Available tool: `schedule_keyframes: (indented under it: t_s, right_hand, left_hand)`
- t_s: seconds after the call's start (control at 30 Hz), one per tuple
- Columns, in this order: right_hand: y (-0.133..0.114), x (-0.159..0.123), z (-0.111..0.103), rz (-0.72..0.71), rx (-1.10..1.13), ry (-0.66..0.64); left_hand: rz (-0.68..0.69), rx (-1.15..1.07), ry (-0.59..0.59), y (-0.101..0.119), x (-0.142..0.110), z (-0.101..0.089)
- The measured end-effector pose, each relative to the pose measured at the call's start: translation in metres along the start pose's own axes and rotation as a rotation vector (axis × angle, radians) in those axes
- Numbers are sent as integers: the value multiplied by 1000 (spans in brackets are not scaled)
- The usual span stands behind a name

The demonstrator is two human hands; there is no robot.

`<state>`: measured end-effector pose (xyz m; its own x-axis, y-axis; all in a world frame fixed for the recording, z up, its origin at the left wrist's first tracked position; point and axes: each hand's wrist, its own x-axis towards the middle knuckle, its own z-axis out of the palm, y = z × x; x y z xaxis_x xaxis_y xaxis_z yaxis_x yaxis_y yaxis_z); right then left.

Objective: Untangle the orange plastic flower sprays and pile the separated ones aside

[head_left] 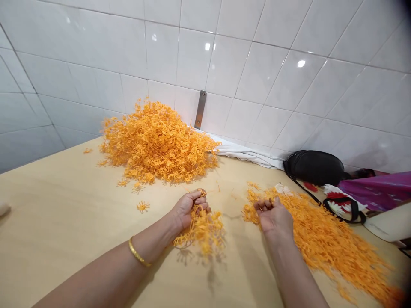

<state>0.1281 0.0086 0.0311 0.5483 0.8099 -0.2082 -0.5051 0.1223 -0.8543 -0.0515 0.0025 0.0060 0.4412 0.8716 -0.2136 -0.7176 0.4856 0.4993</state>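
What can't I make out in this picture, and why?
All in the head view:
Orange pieces hanging from the left hand: blurred and overlapping, so uncountable.
Right hand: whatever it may pinch is too small to tell.
White object: cut off by the left edge.
Right-side orange heap: near end lost in the dark corner.

The bright orange, mounded pile of spidery strands [157, 145] matched the loose orange bunch [207, 233] and long orange heap [327, 231]. The smooth tabletop [80, 214] was pale tan; the glossy wall tiles [263, 81], greyish white gridded with darker lines; the slim round bangle [136, 254], gold.
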Motion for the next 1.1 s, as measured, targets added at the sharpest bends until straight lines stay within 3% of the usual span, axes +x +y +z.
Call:
schedule_keyframes:
  t_s: [0.1,0.33,0.43,0.6,0.7,0.8,0.9,1.1]
  right_hand:
    - [-3,10,-9,-153,-155,-30]
    - [5,11,-18,-753,-877,-25]
    - [5,-7,-12,-847,-952,-175]
    - [18,-46,2,-836,-982,-700]
    - [26,-55,5,-865,-1063,-882]
    - [30,-52,4,-852,-1016,-900]
    - [30,-47,3,-738,-846,-876]
    - [33,-41,6,-124,-335,-672]
  left_hand:
    - [69,204,98,1,0,0]
    - [304,612,287,3,0,6]
    - [280,638,331,5,-2,7]
    - [219,593,283,4,-3,5]
    - [225,553,203,4,-3,4]
    - [216,517,144,7,-3,2]
    - [196,453,162,10,-3,0]
    - [60,398,185,13,2,-4]
